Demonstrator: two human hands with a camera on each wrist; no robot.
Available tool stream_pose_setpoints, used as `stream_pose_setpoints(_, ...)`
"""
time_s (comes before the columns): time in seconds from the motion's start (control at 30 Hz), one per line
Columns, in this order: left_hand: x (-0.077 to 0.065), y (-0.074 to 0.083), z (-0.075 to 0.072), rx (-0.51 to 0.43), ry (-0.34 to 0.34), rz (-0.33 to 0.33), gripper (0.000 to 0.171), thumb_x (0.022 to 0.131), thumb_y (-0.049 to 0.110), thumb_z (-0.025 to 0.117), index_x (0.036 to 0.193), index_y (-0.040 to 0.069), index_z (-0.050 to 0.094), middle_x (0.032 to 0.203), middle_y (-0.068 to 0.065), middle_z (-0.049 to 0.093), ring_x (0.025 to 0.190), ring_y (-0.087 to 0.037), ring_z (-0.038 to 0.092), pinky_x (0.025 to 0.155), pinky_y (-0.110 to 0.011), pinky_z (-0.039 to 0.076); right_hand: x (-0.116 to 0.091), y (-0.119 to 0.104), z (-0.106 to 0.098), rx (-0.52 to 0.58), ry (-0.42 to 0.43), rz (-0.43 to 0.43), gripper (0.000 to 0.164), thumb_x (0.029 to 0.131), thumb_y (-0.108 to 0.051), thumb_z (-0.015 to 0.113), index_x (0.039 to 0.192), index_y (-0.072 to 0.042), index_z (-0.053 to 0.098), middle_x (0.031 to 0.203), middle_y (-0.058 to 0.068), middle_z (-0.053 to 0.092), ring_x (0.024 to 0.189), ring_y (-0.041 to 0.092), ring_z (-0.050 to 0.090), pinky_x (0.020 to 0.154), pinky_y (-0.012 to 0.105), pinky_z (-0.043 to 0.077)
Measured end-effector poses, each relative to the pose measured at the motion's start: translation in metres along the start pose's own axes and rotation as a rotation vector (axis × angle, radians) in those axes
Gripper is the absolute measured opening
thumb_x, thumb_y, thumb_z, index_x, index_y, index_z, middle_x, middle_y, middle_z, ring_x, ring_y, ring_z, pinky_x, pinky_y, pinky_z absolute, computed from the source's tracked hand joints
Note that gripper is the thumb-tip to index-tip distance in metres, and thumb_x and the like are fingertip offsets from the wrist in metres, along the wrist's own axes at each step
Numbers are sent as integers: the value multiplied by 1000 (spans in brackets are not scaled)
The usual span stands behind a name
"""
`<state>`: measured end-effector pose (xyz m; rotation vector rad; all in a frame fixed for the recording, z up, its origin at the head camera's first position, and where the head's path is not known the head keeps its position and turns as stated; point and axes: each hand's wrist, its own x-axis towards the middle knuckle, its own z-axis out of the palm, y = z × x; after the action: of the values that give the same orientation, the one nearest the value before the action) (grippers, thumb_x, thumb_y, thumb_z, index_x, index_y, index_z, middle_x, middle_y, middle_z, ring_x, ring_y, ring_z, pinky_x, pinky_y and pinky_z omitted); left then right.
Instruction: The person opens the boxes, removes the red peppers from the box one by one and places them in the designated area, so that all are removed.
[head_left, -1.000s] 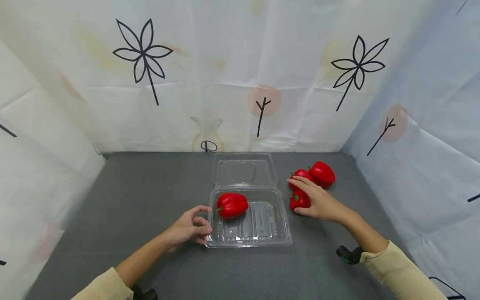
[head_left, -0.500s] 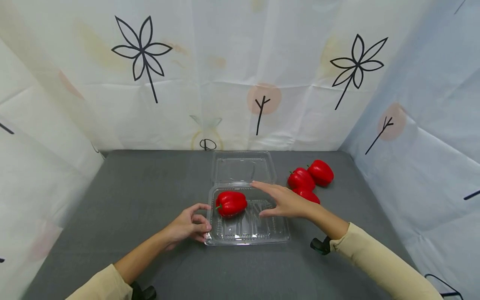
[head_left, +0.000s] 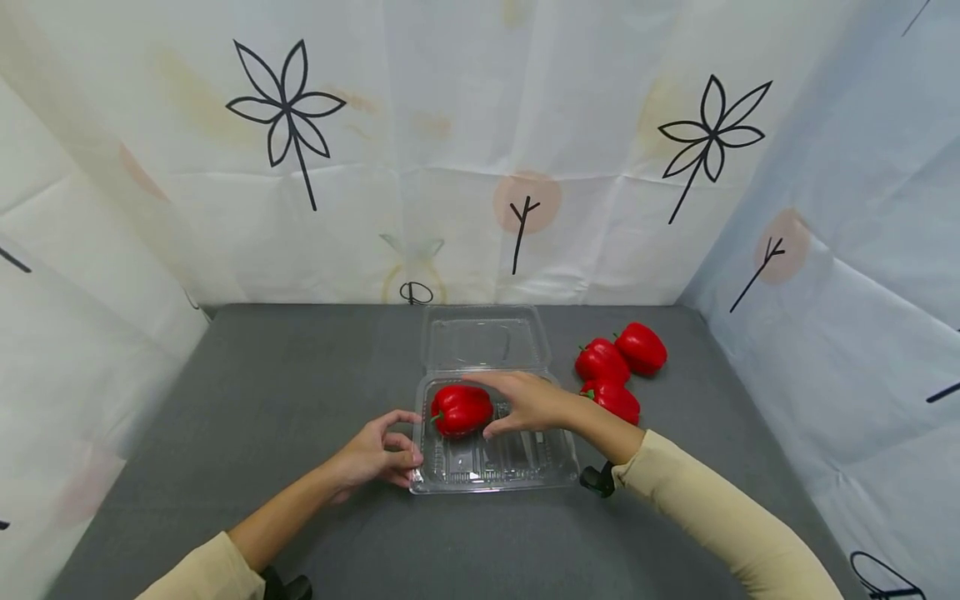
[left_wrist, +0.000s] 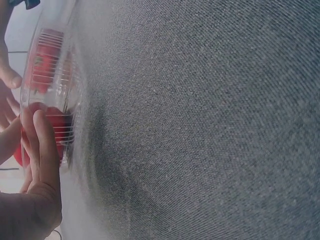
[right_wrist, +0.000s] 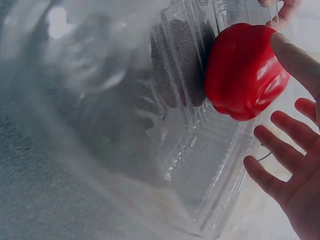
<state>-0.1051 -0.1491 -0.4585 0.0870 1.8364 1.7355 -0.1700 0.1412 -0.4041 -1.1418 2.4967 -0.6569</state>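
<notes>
A clear plastic clamshell container point(head_left: 525, 477) lies with its lid point(head_left: 483, 333) folded back on the grey table. In the left part of its base rests a red bell pepper point(head_left: 462, 410), stem facing left. My left hand point(head_left: 372, 454) holds the container's left rim, thumb on the rim and fingers along the outer wall in the left wrist view. My right hand point(head_left: 528, 402) hovers over the base at the pepper's right side, fingers spread and holding nothing. In the right wrist view its thumb point(right_wrist: 295, 62) overlaps the edge of the bell pepper point(right_wrist: 244, 72).
To the container's right sit three more red bell peppers: a near one point(head_left: 615, 402), a middle one point(head_left: 602, 361) and a far one point(head_left: 642, 348), close together. White printed cloth point(head_left: 450, 125) hangs behind and on both sides of the table.
My right hand has moved left from the near bell pepper on the right to over the container. That near pepper sits slightly further right and is turned. The left hand stays on the rim.
</notes>
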Motion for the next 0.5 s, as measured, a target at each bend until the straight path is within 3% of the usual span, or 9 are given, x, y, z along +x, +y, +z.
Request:
stream_pose_setpoints(0.2, 0, 0, 0, 10, 0, -2, 63, 91, 2, 70, 143, 1, 34, 89, -10, 66, 69, -20, 64, 69, -40, 61, 10, -3, 2, 47, -14, -16, 84, 82, -26, 84, 152, -15, 39, 150, 3, 48, 135, 21, 47, 108, 44, 43)
stream_pose_setpoints(0.5, 1, 0, 0, 13, -4, -8, 65, 91, 3, 70, 144, 1, 33, 89, -10, 67, 70, -20, 65, 69, -40, 61, 23, -2, 8, -13, -14, -18, 79, 80, -21, 85, 148, -13, 45, 145, 9, 51, 131, 26, 49, 105, 48, 45)
